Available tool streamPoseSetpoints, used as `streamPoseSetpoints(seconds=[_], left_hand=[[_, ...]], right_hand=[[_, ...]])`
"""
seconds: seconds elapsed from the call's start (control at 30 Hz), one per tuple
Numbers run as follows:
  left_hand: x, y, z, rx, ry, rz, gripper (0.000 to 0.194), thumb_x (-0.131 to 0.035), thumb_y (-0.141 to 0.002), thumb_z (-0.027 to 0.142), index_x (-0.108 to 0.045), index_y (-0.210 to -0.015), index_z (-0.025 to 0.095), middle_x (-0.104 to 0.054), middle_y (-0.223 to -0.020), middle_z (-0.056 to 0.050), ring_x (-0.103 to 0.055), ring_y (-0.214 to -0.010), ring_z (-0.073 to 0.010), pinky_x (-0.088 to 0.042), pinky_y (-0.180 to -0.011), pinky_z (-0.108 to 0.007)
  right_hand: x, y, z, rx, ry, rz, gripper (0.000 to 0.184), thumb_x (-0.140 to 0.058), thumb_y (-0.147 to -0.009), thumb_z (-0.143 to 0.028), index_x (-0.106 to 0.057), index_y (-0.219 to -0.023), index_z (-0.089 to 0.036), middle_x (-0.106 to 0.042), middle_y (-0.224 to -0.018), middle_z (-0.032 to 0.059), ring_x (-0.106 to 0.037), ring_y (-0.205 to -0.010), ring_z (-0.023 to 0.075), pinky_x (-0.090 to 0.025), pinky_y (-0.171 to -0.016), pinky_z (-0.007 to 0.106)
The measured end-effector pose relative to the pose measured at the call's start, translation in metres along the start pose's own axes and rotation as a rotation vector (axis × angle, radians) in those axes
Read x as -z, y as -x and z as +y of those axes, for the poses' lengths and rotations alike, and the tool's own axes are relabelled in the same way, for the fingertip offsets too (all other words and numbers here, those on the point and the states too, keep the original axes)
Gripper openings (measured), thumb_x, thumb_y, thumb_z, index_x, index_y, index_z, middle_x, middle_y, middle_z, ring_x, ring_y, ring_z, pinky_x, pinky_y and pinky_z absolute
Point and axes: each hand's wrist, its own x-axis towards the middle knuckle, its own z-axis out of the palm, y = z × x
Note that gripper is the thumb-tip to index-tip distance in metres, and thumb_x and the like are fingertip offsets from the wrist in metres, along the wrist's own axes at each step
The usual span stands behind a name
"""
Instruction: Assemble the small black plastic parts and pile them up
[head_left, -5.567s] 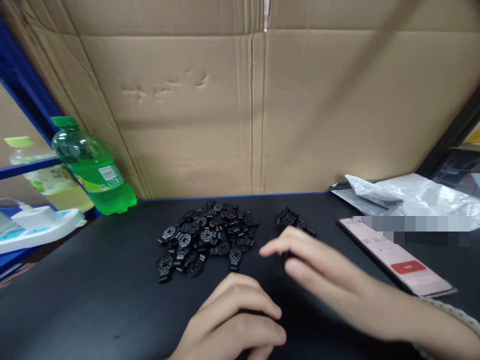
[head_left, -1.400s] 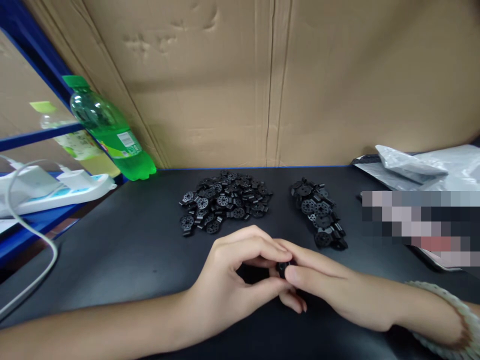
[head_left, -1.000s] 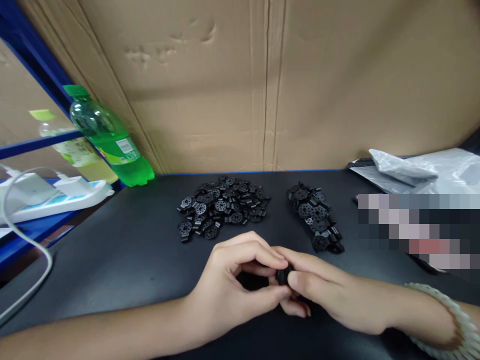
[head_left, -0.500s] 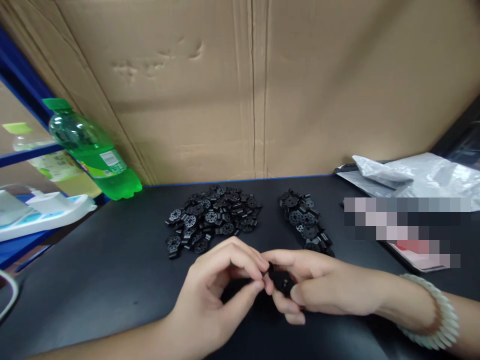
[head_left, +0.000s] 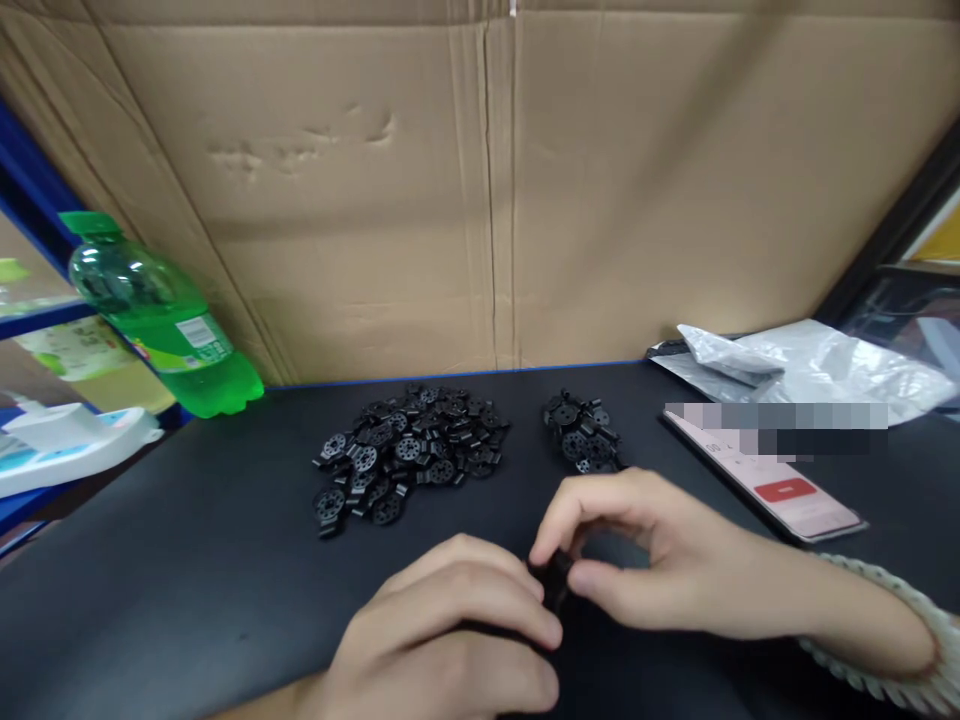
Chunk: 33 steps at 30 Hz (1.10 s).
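Black part (head_left: 557, 580), small and mostly hidden by fingers, sits between a person's two hands toward the near side of a dark table (head_left: 180, 560). The right hand (head_left: 637, 560) pinches it between thumb and forefinger; the left hand (head_left: 457, 640) is curled, fingertips against it, though whether it grips cannot be told. Beyond lie a large pile (head_left: 416, 445) and a smaller pile (head_left: 581, 430) of black pieces. With so little surface under the fingertips, an uneven push could make the part slip; black on black, it might be hard to spot. A stray right knuckle might scatter the smaller pile.
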Motion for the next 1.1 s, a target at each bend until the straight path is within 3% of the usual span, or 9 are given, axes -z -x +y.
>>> streamPoseSetpoints(seconds=[0.07,0.2,0.27,0.3,0.5,0.77,0.87,0.97,1.1], left_hand=[[-0.003,0.003,-0.002,-0.03,-0.072,0.021,0.018,-0.055,-0.092,0.004,-0.067,-0.098,0.017,-0.073,-0.093,-0.011,-0.069,-0.089,-0.0217,-0.061,-0.084,-0.034],[-0.007,0.001,-0.009,-0.102,-0.094,0.05,0.031,-0.053,-0.08,-0.007,-0.067,-0.097,0.016,-0.073,-0.089,-0.011,-0.068,-0.081,-0.02,-0.062,-0.076,-0.031],[-0.008,-0.001,-0.009,-0.057,-0.094,0.012,0.034,-0.052,-0.078,-0.009,-0.068,-0.096,0.015,-0.073,-0.087,-0.012,-0.068,-0.079,-0.0204,-0.061,-0.073,-0.031],[-0.008,-0.002,-0.009,-0.117,-0.077,0.037,0.033,-0.051,-0.077,-0.008,-0.068,-0.094,0.015,-0.073,-0.082,-0.011,-0.068,-0.074,-0.0196,-0.061,-0.067,-0.029],[-0.005,0.001,-0.003,-0.033,-0.055,-0.096,0.037,-0.051,-0.073,-0.013,-0.068,-0.094,0.012,-0.074,-0.085,-0.013,-0.067,-0.075,-0.0201,-0.06,-0.07,-0.03],[-0.003,0.007,-0.007,-0.128,-0.207,-0.161,0.033,-0.052,-0.076,-0.008,-0.065,-0.099,0.01,-0.073,-0.091,-0.012,-0.065,-0.078,-0.0195,-0.058,-0.071,-0.03],[-0.001,0.008,-0.016,-0.129,-0.379,-0.247,0.031,-0.052,-0.079,-0.003,-0.064,-0.105,0.008,-0.071,-0.096,-0.012,-0.063,-0.084,-0.0217,-0.057,-0.074,-0.033],[0.001,0.008,-0.029,-0.019,-0.668,-0.33,0.032,-0.051,-0.086,0.004,-0.061,-0.116,0.01,-0.068,-0.114,-0.013,-0.06,-0.107,-0.0288,-0.053,-0.089,-0.041],[0.009,0.002,-0.037,0.135,-1.032,-0.438,0.031,-0.049,-0.09,0.009,-0.061,-0.119,0.008,-0.064,-0.121,-0.017,-0.054,-0.117,-0.0336,-0.046,-0.096,-0.048]], right_hand=[[0.015,-0.002,0.0,0.069,0.114,0.182,0.014,-0.062,-0.087,-0.018,-0.07,-0.099,-0.021,-0.072,-0.09,0.0024,-0.068,-0.083,0.0149,-0.053,-0.075,0.026],[0.062,-0.01,0.015,0.138,0.334,0.787,0.013,-0.067,-0.084,-0.028,-0.07,-0.096,-0.022,-0.074,-0.092,0.0044,-0.071,-0.087,0.0189,-0.056,-0.081,0.032],[0.083,-0.014,0.03,0.071,0.461,0.906,0.018,-0.066,-0.083,-0.033,-0.069,-0.097,-0.021,-0.074,-0.095,0.0067,-0.071,-0.088,0.0219,-0.057,-0.083,0.036],[0.091,-0.016,0.038,0.036,0.485,0.896,0.019,-0.066,-0.083,-0.034,-0.07,-0.095,-0.02,-0.074,-0.093,0.0082,-0.072,-0.086,0.0237,-0.058,-0.081,0.039],[0.104,-0.026,0.078,-0.057,0.561,0.71,0.02,-0.066,-0.079,-0.034,-0.073,-0.091,-0.019,-0.076,-0.093,0.0099,-0.071,-0.08,0.0269,-0.057,-0.076,0.044],[0.095,-0.023,0.071,-0.088,0.528,0.682,0.029,-0.057,-0.087,-0.04,-0.071,-0.103,-0.021,-0.075,-0.103,0.0105,-0.07,-0.089,0.0271,-0.055,-0.083,0.046],[0.078,-0.021,0.057,-0.051,0.486,0.752,0.027,-0.056,-0.089,-0.04,-0.07,-0.101,-0.022,-0.075,-0.101,0.0094,-0.069,-0.092,0.0262,-0.055,-0.085,0.043],[0.044,-0.017,0.039,0.007,0.421,0.755,0.022,-0.055,-0.091,-0.038,-0.069,-0.099,-0.024,-0.074,-0.098,0.0054,-0.068,-0.09,0.0224,-0.055,-0.083,0.036],[-0.007,-0.007,0.023,0.092,0.287,0.452,0.015,-0.053,-0.094,-0.028,-0.068,-0.094,-0.025,-0.069,-0.092,0.0028,-0.065,-0.086,0.0185,-0.051,-0.077,0.029]])
